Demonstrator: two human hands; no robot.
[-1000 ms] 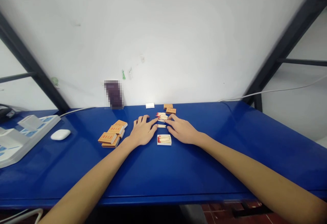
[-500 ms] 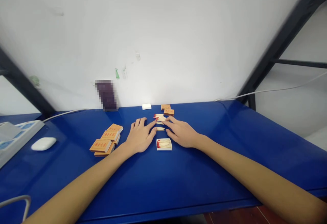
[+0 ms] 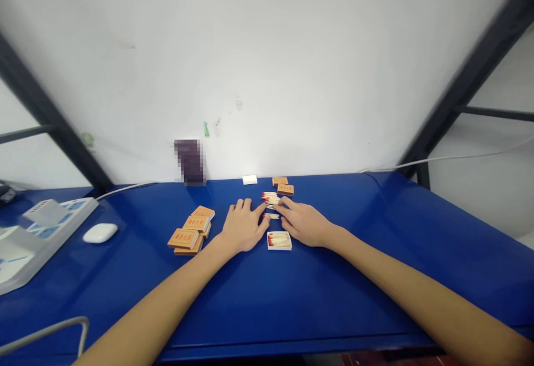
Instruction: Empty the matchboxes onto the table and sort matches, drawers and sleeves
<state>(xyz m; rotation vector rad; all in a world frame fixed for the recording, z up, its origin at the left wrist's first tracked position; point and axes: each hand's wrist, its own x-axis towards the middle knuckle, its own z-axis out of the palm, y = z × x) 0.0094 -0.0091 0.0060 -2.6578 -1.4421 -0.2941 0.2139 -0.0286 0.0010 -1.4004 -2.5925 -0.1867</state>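
Red-tipped matches (image 3: pixel 269 196) lie in a loose pile near the middle of the blue table. My left hand (image 3: pixel 243 227) rests at their left side with fingers spread, its index fingertip touching the match heads or close to them. From the right, my right hand (image 3: pixel 307 224) reaches in with thumb and index finger apart, the index at the bare match ends. Between both thumbs lie a few separate matches (image 3: pixel 273 216). Nearer to me sits a white matchbox tray (image 3: pixel 279 248) partly filled with matches, heads to the left.
Several orange matchboxes (image 3: pixel 183 238) are stacked to the left. Two more, a rear matchbox (image 3: pixel 280 181) and a front one (image 3: pixel 285 189), lie behind the pile beside a small white box (image 3: pixel 250 179). A white case (image 3: pixel 100 233) and a power strip (image 3: pixel 54 238) stand far left.
The camera view has shifted, so everything appears further right and slightly lower. Both hands stay at the matches with nearly the same finger positions.
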